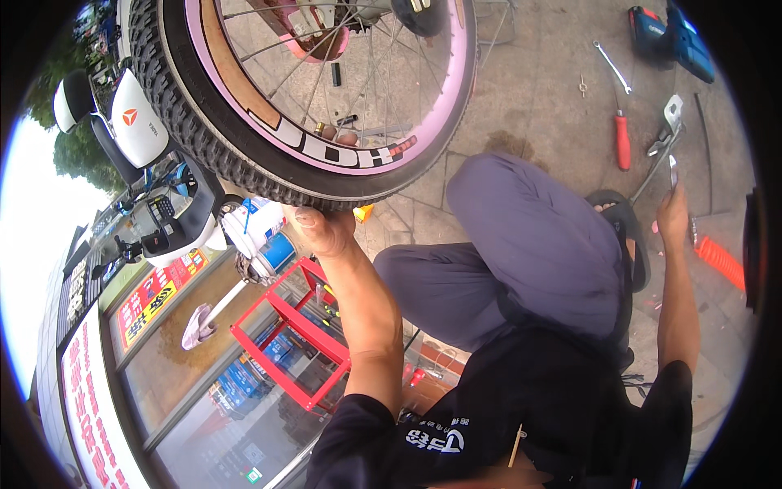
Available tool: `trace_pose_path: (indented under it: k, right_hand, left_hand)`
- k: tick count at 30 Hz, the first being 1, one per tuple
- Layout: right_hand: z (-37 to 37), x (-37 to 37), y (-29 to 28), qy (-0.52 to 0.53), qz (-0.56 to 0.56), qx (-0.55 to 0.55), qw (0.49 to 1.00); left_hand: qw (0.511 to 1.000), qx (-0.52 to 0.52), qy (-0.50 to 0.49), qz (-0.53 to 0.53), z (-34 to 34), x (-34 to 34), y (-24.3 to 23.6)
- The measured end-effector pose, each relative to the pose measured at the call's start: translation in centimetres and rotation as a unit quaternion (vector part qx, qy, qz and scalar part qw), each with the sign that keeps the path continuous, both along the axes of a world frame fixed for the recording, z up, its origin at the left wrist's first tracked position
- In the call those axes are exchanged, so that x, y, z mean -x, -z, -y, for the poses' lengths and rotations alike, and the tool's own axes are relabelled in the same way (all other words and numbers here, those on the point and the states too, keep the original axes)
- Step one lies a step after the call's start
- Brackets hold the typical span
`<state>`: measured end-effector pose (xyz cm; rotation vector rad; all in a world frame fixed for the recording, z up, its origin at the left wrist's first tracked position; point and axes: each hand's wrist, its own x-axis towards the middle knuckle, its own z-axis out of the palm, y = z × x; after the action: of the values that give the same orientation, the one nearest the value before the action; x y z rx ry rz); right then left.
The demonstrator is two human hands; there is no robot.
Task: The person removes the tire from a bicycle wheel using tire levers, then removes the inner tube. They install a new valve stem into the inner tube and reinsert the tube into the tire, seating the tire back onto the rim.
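Observation:
A bicycle wheel with a knobby black tyre and a pink rim stands in front of me at the upper left. My left hand is closed around the bottom of the tyre; some of its fingertips show between the spokes. At the far right, low over the paving, my right hand grips a flat silver metal tool, whose exact kind I cannot make out. Just beyond it lie metal pliers-like tools, a red-handled screwdriver and a combination wrench.
A blue cordless power tool rests at the upper right. An orange coiled hose lies beside my right forearm, near a thin black rod. On the left stand a red tool cart and a white scooter, before a shop window.

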<state>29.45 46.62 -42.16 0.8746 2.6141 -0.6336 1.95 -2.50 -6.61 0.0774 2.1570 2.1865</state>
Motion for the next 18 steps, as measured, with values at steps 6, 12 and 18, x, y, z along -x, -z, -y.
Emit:
trace_pose_path:
  k: [6, 12, 18]
  right_hand:
    - [-1.6, -3.4, 0.6, 0.011, 0.037, -0.027, 0.999]
    - [-0.9, -6.1, 0.3, 0.054, 0.076, -0.019, 0.995]
    - [-0.7, -9.4, 0.9, 0.071, 0.102, -0.048, 0.991]
  left_hand:
    - [0.998, 0.055, -0.028, 0.011, -1.0, 0.5, -0.7]
    - [0.997, 0.063, -0.045, -0.005, -0.8, 0.3, -1.0]
    - [0.986, 0.162, -0.041, -0.006, -1.6, 0.6, -1.5]
